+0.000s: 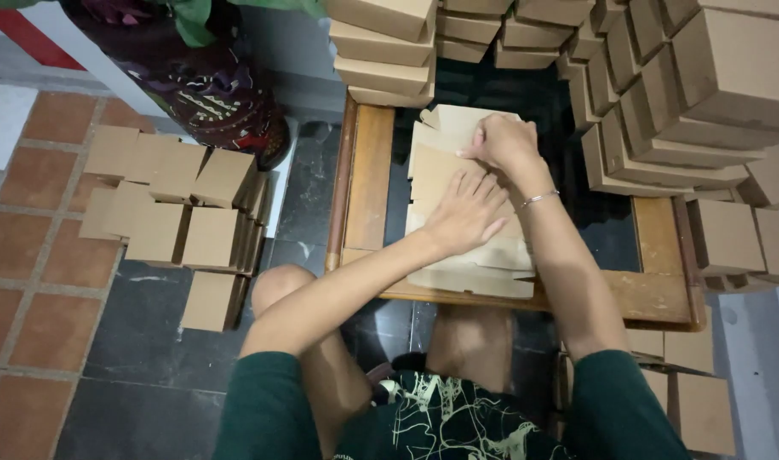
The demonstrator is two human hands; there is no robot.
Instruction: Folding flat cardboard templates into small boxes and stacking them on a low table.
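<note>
A flat, unfolded cardboard box blank [458, 209] lies on the dark glass top of a low wood-framed table [368, 183], reaching from the table's middle to its near edge, where a folded flap overhangs the wooden rim. The person's left hand [468, 213] rests palm down on the middle of the blank, fingers spread and flat, pressing rather than clasping anything. The right hand [502, 143] sits at the blank's far end, fingers curled down onto the cardboard edge; whether they pinch a flap or only press it cannot be told from this angle. A thin silver bracelet [538, 198] circles the right wrist, just right of the blank. Beyond the blank, at the table's far edge, stands a stack of finished brown boxes [385, 51], and to the right of the blank a taller bank of the same boxes [687, 94] climbs along that side of the table and spills toward its near right corner. Left of the table, on the floor of dark and terracotta tiles [32, 247], a cluster of small assembled boxes [172, 200] sits in loose rows. Behind that cluster, farther from the table, another person's patterned clothing [206, 85] shows at the top of the view. Nearest the camera, below the table's edge, are the person's bare knees and green sleeves [266, 409].
</note>
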